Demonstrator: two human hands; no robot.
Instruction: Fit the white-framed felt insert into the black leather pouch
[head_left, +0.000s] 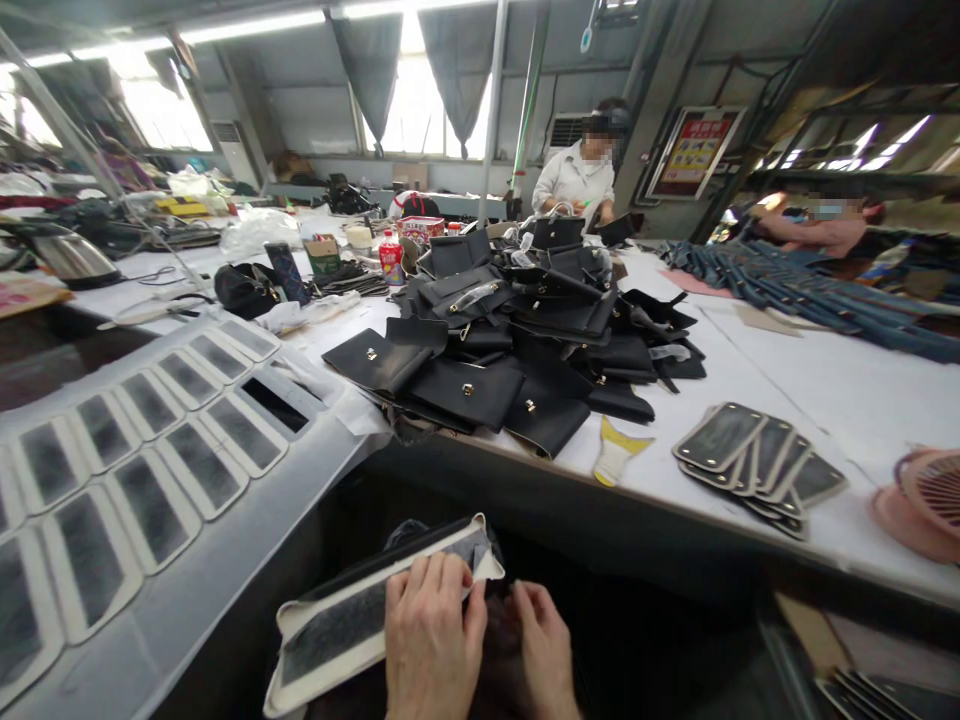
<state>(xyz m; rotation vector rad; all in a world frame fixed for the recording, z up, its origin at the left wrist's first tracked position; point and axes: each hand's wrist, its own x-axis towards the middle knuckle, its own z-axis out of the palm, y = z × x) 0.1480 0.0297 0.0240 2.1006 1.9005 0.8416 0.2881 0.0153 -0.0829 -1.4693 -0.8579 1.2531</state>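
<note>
A long panel [337, 625] with a cream border and a dark grey middle lies tilted in front of me, over dark material at the lap. The cream border is peeled or folded up at its far right corner. My left hand [435, 635] is closed over the panel near that end, its fingers curled on the upper face. Just right of the panel's end is my right hand [546, 650], with fingers bent and thumb and fingertips pinched together. Whatever is between those fingertips is hidden or too small to make out.
Similar cream-edged panels [154, 510] lie in rows on a sloping board at left. Black bags [465, 385] with metal clasps are heaped on the white table [757, 360]. Nearby are a yellow-edged piece [619, 450], stacked panels [750, 460] and a pink fan [926, 500]. A person [577, 175] stands behind.
</note>
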